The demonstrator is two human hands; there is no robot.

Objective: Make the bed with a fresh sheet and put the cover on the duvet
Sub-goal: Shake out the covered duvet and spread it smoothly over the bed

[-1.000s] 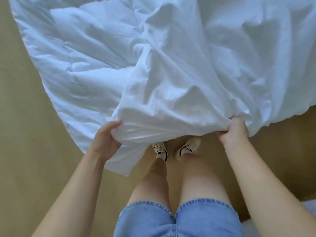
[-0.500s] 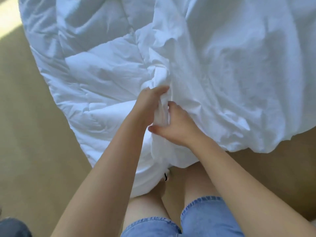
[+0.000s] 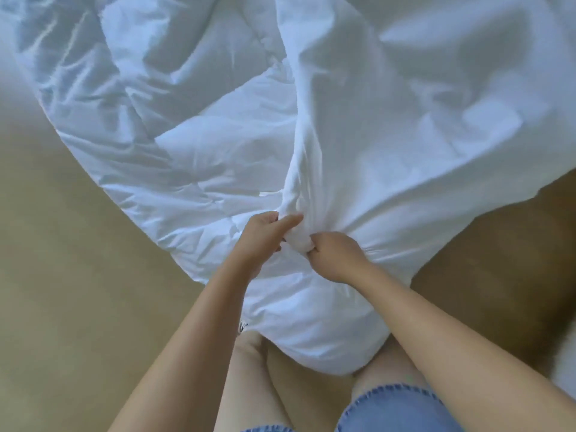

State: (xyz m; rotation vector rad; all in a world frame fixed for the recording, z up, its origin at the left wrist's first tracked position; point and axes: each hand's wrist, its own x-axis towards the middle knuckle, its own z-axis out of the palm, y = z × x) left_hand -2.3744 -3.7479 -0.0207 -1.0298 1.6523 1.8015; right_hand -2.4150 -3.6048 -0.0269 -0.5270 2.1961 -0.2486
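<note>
A white duvet (image 3: 193, 157) with its white cover (image 3: 420, 126) fills the upper part of the view and hangs down over the floor towards my legs. Both of my hands meet at a bunched fold of the fabric (image 3: 300, 235) near the middle. My left hand (image 3: 265, 236) grips the bunch from the left, fingers curled round it. My right hand (image 3: 335, 255) grips the same bunch from the right, knuckles up. The lower end of the bedding (image 3: 311, 332) sags over my knees and hides my feet.
Beige floor (image 3: 78, 291) lies to the left and below. A darker brown stretch of floor (image 3: 498, 275) shows at the right. A white edge (image 3: 565, 369) appears at the far right. My bare legs and denim shorts (image 3: 389, 410) are at the bottom.
A second ago my hands held the fabric's edge far apart; they came together on one fold. Since half a second ago the bunch has been drawn lower and nearer my body.
</note>
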